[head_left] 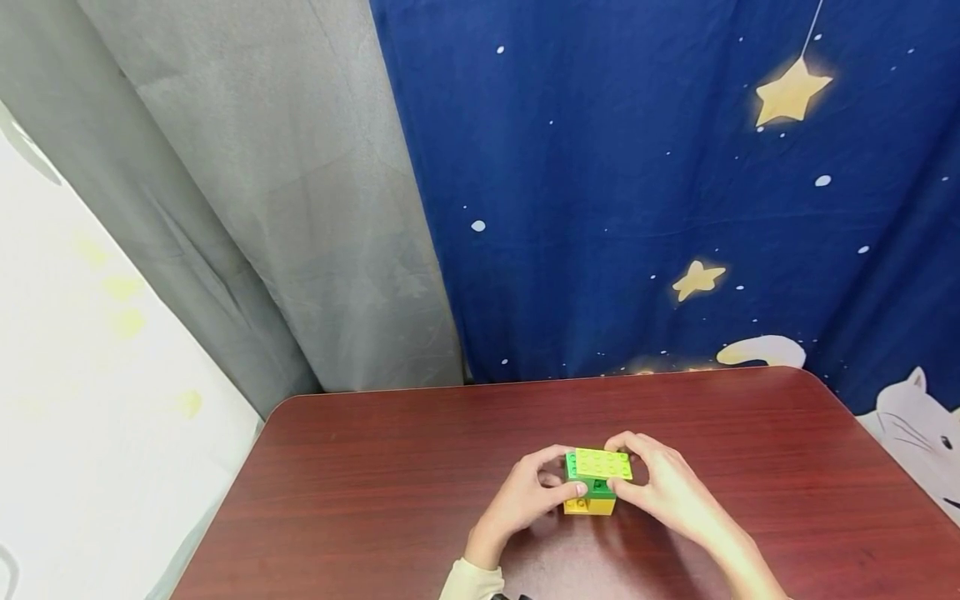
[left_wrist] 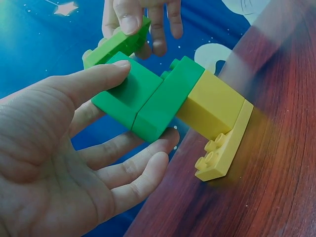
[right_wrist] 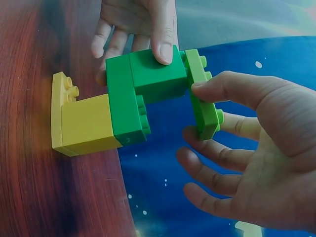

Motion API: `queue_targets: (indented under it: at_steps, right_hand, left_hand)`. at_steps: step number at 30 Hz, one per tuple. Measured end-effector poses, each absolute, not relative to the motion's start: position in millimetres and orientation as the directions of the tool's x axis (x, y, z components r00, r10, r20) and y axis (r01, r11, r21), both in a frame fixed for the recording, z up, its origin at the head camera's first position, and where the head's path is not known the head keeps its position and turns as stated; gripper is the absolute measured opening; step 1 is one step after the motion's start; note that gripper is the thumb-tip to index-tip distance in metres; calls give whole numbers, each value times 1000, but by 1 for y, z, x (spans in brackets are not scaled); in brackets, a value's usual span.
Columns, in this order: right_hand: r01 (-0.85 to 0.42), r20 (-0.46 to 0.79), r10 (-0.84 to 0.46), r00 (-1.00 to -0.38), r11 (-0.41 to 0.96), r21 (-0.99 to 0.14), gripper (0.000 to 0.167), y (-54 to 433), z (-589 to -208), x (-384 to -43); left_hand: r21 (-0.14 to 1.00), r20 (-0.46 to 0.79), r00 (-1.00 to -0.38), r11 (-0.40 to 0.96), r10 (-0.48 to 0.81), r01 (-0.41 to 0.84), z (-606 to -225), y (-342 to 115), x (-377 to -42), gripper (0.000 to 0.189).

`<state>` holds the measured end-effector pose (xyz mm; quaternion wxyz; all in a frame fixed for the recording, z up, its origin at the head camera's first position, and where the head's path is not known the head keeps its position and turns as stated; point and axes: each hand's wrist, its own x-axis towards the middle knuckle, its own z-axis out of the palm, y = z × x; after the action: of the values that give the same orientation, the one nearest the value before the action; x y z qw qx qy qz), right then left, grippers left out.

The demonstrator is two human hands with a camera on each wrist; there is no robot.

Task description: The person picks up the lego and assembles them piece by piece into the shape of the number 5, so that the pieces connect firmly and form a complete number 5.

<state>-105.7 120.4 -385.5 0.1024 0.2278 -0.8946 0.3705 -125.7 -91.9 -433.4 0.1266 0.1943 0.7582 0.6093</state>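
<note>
A small tower of toy building bricks stands on the table. At its bottom is a thin yellow brick (left_wrist: 224,158) with studs showing, under a thicker yellow brick (right_wrist: 89,121). Above these come a green brick (right_wrist: 121,101) and, offset to one side, an upper green brick (left_wrist: 131,86). My left hand (head_left: 525,492) holds the upper green brick between thumb and fingers. With thumb and fingertips, my right hand (head_left: 667,487) pinches a thin lime-green brick (head_left: 603,463) over the tower's top. In the right wrist view a narrow gap and a stud show beneath the lime-green brick.
The reddish-brown wooden table (head_left: 375,483) has rounded far corners. Behind it hang a grey curtain (head_left: 300,167) and a blue curtain with stars (head_left: 600,208). A white panel (head_left: 97,375) stands at the left.
</note>
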Motion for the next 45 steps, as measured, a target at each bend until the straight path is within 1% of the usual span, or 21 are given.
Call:
queue_targets:
  at_steps: [6,14,22,29,37,45]
  right_hand:
    - [-475,336,-336,-880,629,-615,34,120,-385,-106]
    - [-516,394,-335,-856,620,-591,37,118,-387,-107]
    - [-504,348,-364,-864,622,-599,34,115,-385,-110]
    - [-513,348,-377,-858,624,-590,33,116,-384,-110]
    - [-546,375,-398,-837,640,-540,33,117,-385,-112]
    - [-552,371,-410,-833,648,-525,33,118,-386,-114]
  left_hand:
    - [973,51,-888,178,456,148,-434,-92,-125,37]
    - [967,97,-871,162,482,198,-435,-90,-127,39]
    - [955,119,-866,182,485,232,-434,-92,-126,38]
    - [952,86,-882,224,462,210,-430,-91,-125,36]
    - [966,13,-902,229,432,123,-428,-93,-123,37]
    - [958,18,-920,257,392,129,-427,-90,-123,36]
